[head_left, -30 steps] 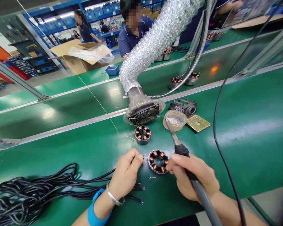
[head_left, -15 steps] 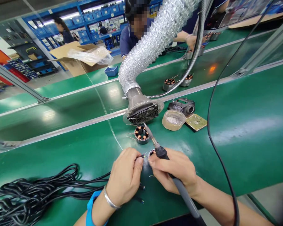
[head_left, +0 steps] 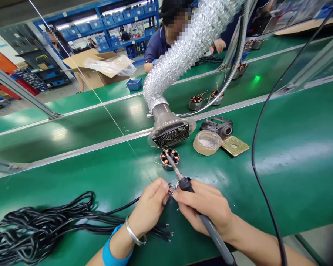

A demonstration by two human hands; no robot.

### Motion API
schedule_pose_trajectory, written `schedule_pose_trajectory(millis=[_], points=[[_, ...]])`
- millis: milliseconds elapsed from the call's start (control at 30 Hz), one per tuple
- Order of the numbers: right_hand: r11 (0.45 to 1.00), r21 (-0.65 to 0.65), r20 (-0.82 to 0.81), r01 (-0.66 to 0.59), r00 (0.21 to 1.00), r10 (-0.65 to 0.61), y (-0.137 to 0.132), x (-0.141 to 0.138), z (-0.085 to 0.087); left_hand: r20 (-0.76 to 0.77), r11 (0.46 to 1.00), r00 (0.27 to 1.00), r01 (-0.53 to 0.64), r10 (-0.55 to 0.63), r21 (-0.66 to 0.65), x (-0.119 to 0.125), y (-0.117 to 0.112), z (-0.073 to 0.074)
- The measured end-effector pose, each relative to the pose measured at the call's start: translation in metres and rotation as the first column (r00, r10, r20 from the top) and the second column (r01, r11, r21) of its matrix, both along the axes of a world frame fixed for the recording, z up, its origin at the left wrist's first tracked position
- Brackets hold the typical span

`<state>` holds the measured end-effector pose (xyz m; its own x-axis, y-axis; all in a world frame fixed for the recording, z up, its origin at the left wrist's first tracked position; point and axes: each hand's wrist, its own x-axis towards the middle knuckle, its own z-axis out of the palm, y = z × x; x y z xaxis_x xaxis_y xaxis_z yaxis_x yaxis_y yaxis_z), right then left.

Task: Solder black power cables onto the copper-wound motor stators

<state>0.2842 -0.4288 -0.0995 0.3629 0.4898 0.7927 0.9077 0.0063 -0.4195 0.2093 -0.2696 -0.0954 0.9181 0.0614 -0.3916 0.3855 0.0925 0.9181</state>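
Motor stator (head_left: 178, 183) lies on the near side of the extractor hood (head_left: 170, 136), mostly hidden by the right hand (head_left: 208, 203), whose fingers clamp a soldering iron (head_left: 213, 233). The left hand (head_left: 149, 204) pinches a cable end (head_left: 170, 186); wire-aligning seems in hand, calling for steadiness.

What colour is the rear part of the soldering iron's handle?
Grey; the soldering iron's handle shows best in the head view.

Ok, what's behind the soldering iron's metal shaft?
A copper-wound ring: its rim and several coils show on both sides of the soldering iron; the strip behind it is covered.
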Motion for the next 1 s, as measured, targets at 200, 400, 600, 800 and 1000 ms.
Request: schedule_pose_trajectory(millis=[200, 400, 600, 800, 1000], points=[[0.998, 0.054, 0.014, 0.035, 0.999, -0.036, 0.002, -0.002, -0.005, 0.006, 1.000, 1.000, 0.021, -0.021, 0.017, 0.001, -0.003, 0.001], [0.998, 0.066, -0.056, 0.013, 0.998, -0.010, -0.006, 0.002, -0.002, 0.025, 0.998, 0.998, -0.059, 0.059, 0.024, -0.001, -0.007, -0.003], [0.995, 0.012, -0.120, -0.098, 0.988, 0.098, -0.008, 0.007, -0.007, 0.042, 0.994, 0.993, -0.111, 0.110, 0.016, -0.004, -0.009, -0.007], [0.996, 0.056, -0.078, 0.070, 0.995, -0.065, 0.002, 0.006, -0.023, 0.030, 0.976, 0.976, -0.218, 0.217, 0.013, -0.002, -0.018, -0.009], [0.997, 0.061, -0.125, 0.054, 0.991, -0.046, 0.001, 0.007, -0.019, 0.073, 0.953, 0.957, -0.287, 0.281, 0.092, -0.002, -0.023, -0.015]])
